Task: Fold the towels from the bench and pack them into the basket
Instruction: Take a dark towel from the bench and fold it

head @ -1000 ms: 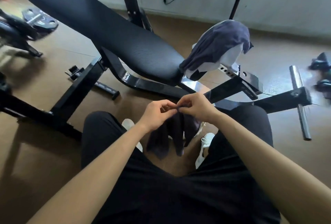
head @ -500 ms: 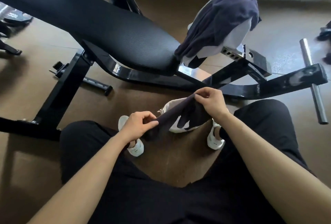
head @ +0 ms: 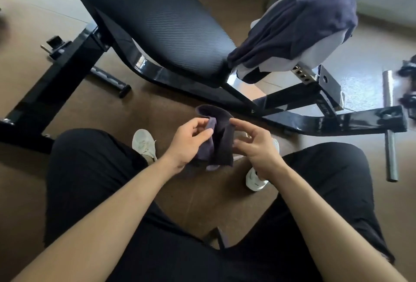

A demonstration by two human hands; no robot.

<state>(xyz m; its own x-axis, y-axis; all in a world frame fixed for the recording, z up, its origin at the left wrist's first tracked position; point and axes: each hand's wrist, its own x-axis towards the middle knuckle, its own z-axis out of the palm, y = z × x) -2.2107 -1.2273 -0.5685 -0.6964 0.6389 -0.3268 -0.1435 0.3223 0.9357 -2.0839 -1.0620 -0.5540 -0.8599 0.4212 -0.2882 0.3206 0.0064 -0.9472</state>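
A small dark purple towel (head: 221, 139) hangs folded between my hands, above my feet. My left hand (head: 188, 140) pinches its left edge between thumb and fingers. My right hand (head: 256, 144) sits just right of it with fingers spread, touching the cloth lightly at most. On the black padded bench (head: 157, 22) a pile of dark blue and white towels (head: 299, 27) lies draped over the seat end at the upper right. No basket shows in this view.
The bench's black steel frame (head: 326, 121) and a chrome peg (head: 390, 157) run across the brown floor ahead. Dumbbells (head: 408, 85) lie at the far right edge. My white shoes (head: 145, 144) and black trousers fill the foreground.
The towel, stretched between both hands half a second ago, now hangs doubled over in my left hand. My right hand has opened and let go. The camera has tilted further down.
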